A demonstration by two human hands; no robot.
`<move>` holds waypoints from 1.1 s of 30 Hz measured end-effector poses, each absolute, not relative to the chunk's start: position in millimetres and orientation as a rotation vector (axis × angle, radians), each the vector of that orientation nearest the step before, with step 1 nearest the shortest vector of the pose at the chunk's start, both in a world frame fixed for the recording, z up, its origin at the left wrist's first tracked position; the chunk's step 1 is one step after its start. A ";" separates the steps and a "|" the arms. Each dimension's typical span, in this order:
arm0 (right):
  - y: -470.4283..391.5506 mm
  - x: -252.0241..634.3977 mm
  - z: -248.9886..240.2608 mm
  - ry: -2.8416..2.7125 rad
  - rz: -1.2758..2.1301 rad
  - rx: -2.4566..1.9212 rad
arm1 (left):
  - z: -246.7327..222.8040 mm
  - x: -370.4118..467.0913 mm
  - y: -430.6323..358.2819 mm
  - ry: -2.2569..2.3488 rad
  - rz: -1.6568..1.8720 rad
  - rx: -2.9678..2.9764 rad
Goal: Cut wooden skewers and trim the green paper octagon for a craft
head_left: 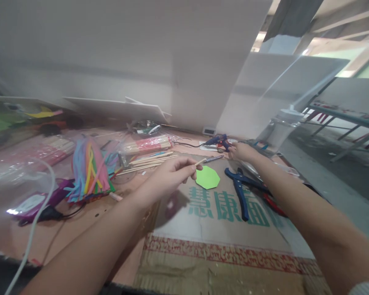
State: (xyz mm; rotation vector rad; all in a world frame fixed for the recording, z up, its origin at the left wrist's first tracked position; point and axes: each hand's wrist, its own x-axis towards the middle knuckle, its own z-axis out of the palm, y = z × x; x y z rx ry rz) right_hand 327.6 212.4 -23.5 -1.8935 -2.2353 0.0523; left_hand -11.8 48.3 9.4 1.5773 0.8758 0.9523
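My left hand pinches a short wooden stick, its tip pointing right, over the left edge of a green octagonal piece. That piece lies flat on a printed sheet. Farther right and back, my right hand has its fingers closed at a blue glue gun near the back of the table. A pen-like tool lies between the two hands. Blue-handled cutters rest on the sheet below my right hand.
Bundled sticks and loose sticks lie behind my left hand. Colourful strips and a purple device are at the left, with a white cable in front. A clear container stands at the back right.
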 end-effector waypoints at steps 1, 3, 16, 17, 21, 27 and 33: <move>197.7 328.4 -17.8 -2.238 0.034 -1.907 | 9.2 -11.5 48.0 0.905 0.952 1.586; 162.2 330.4 -8.7 -2.249 0.010 -1.918 | 9.0 -10.6 46.5 0.948 0.948 1.598; 22.1 322.4 -29.3 -2.325 -0.090 -2.231 | 13.2 -1.6 34.5 0.959 0.936 1.783; 22.0 317.2 -30.6 -2.340 -0.071 -2.229 | 12.9 -1.5 34.6 0.956 0.933 1.789; 17.0 299.5 -30.4 -2.395 -0.008 -2.198 | 9.6 -2.4 37.3 0.993 0.910 1.808; 23.9 288.9 -32.0 -2.321 0.122 -2.239 | 5.8 -3.6 43.2 1.004 0.932 1.896; 53.8 271.1 -50.4 -2.160 0.135 -2.345 | 7.1 -2.4 40.7 1.047 0.881 1.869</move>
